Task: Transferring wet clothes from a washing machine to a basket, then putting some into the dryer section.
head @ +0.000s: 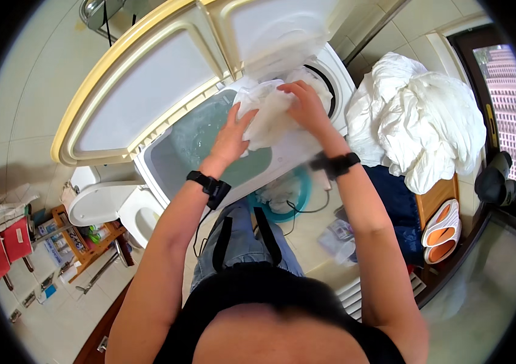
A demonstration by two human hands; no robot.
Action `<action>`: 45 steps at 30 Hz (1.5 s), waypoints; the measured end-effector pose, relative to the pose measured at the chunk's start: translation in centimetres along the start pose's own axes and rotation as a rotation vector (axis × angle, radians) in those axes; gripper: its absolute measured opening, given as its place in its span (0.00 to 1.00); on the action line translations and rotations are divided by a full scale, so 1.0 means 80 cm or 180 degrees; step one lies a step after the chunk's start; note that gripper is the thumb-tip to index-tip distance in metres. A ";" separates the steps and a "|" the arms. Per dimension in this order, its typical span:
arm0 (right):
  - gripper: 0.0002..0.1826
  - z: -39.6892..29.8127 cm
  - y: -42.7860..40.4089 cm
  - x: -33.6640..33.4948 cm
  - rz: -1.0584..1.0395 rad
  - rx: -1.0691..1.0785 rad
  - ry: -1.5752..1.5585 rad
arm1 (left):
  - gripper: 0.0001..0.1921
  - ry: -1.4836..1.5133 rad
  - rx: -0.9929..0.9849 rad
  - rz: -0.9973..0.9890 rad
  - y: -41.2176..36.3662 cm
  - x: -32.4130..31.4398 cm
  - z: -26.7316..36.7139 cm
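Observation:
A twin-tub washing machine (280, 159) stands before me with its lids raised. Cloudy water fills the left tub (157, 159). My left hand (233, 136) is at the left edge of a wet white cloth (269, 116), over the water, with fingers spread. At the cloth's upper right, my right hand (305, 107) has its fingers bent onto the fabric; the grip is partly hidden. The cloth hangs between the water tub and the round spin tub (333, 91), where more white fabric lies. A translucent round cover (285, 54), blurred, stands raised behind the spin tub.
A large heap of white fabric (421, 118) rests to the right, above dark blue cloth (385, 195). On the floor below the machine is a teal basin (305, 191) holding white fabric, with a cable beside it. A toilet (144, 218) stands left; white-and-orange shoes (442, 232) are right.

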State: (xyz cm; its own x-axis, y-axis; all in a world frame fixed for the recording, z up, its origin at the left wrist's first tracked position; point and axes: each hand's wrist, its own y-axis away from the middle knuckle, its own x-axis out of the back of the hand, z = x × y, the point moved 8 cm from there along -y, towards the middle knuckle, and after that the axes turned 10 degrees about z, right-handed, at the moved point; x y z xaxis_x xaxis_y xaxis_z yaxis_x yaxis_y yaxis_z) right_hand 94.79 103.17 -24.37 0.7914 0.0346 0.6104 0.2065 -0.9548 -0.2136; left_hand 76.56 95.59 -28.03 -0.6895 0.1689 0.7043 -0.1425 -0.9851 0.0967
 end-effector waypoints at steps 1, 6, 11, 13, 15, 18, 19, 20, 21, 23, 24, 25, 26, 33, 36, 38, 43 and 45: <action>0.26 -0.012 0.011 0.005 0.0002 0.0186 0.0287 | 0.39 -0.0105 -0.0025 -0.0117 0.002 0.002 -0.011; 0.36 0.020 0.051 -0.003 -0.0953 0.0396 0.1625 | 0.32 0.0248 -0.0467 0.0272 0.029 0.103 -0.012; 0.26 -0.051 0.032 0.016 -0.0529 0.0272 0.0460 | 0.28 0.0202 -0.0295 0.0219 0.063 0.155 -0.031; 0.21 -0.096 0.032 0.030 -0.0453 0.0562 0.0091 | 0.25 0.0136 -0.0378 0.0556 0.082 0.186 -0.022; 0.19 -0.109 0.038 0.035 -0.0526 0.0466 -0.0161 | 0.25 0.0095 -0.0443 0.0621 0.089 0.205 -0.009; 0.16 -0.103 0.048 0.015 -0.0663 0.0647 -0.0323 | 0.27 -0.0515 -0.0546 0.0937 0.094 0.211 -0.021; 0.16 -0.102 0.055 0.006 -0.0727 0.0909 -0.0219 | 0.27 -0.0504 -0.0554 0.0939 0.087 0.194 -0.042; 0.16 -0.100 0.059 -0.005 -0.0837 0.0919 -0.0147 | 0.27 -0.0412 -0.0549 0.0680 0.082 0.168 -0.068; 0.16 -0.096 0.062 -0.012 -0.0843 0.0922 -0.0146 | 0.27 -0.0306 -0.0555 0.0416 0.078 0.142 -0.091; 0.20 -0.063 0.073 -0.039 -0.1336 0.0275 0.0339 | 0.27 -0.0296 -0.0587 0.0126 0.065 0.090 -0.112; 0.20 -0.056 0.079 -0.042 -0.1340 0.0246 0.0370 | 0.26 -0.0508 -0.0665 0.0175 0.051 0.077 -0.102; 0.20 -0.048 0.082 -0.043 -0.1270 0.0202 0.0461 | 0.25 -0.0351 -0.0650 0.0488 0.031 0.074 -0.090; 0.19 -0.040 0.086 -0.045 -0.1205 0.0159 0.0549 | 0.24 -0.0193 -0.0625 0.0799 0.012 0.071 -0.073; 0.13 -0.060 0.086 -0.036 -0.0986 0.0178 0.0040 | 0.23 0.0940 0.0525 0.1283 -0.066 -0.031 -0.095; 0.23 -0.053 0.067 0.020 -0.0881 -0.0572 -0.0195 | 0.22 0.0807 0.0667 0.0523 -0.056 -0.002 -0.077; 0.22 -0.039 0.060 0.054 -0.0616 -0.0636 -0.0219 | 0.19 0.0903 0.0581 0.0455 -0.031 0.038 -0.073; 0.16 -0.008 0.051 0.090 -0.0304 -0.1395 -0.1192 | 0.14 0.2063 0.1239 0.1049 0.073 0.152 -0.108; 0.14 0.001 0.039 0.092 -0.0241 -0.1387 -0.1493 | 0.13 0.2152 0.1085 0.0919 0.097 0.194 -0.108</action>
State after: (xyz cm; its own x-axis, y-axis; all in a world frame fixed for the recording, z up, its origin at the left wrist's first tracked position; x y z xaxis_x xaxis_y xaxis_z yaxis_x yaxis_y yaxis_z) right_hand 101.34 100.47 -20.62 0.9717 0.1376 0.1921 0.0970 -0.9736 0.2067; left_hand 58.61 90.86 -22.37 -0.9617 -0.2173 0.1674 0.2558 -0.9306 0.2618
